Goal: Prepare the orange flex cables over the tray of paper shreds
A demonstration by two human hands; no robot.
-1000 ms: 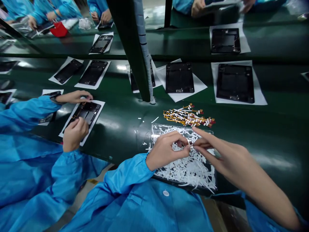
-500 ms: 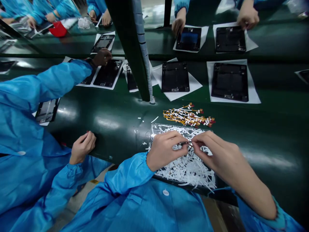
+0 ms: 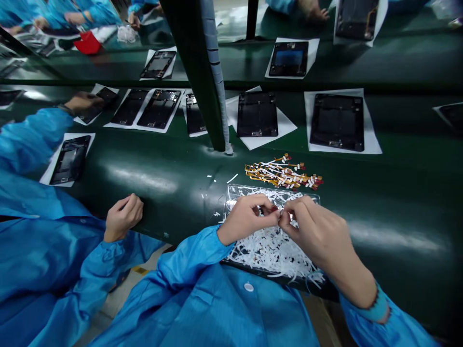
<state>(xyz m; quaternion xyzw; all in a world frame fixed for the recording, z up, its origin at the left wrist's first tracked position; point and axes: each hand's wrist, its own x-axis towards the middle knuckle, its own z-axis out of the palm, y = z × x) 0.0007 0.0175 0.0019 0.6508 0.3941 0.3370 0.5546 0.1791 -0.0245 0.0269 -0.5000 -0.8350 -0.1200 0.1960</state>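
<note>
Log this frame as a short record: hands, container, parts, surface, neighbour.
left hand: pinching a small, mostly hidden piece
right hand: fingertips drawn together close by; contents unclear
container: clear rectangular plastic tray of thin white strips, beneath both hands
parts: pile of flat orange ribbon cables, beyond the tray
surface: glossy green worktop
neighbour: loosely curled hand, blue fabric sleeve

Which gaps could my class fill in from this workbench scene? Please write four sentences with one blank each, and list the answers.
1. The person's left hand and right hand are over a tray of loose strips coloured ____.
2. The pile of orange-and-white cables lies just beyond the far edge of the ____.
3. The bench under that pile is coloured ____.
4. The sleeve on the person's left arm is coloured ____.

Missing words: white; tray; green; blue.
</note>
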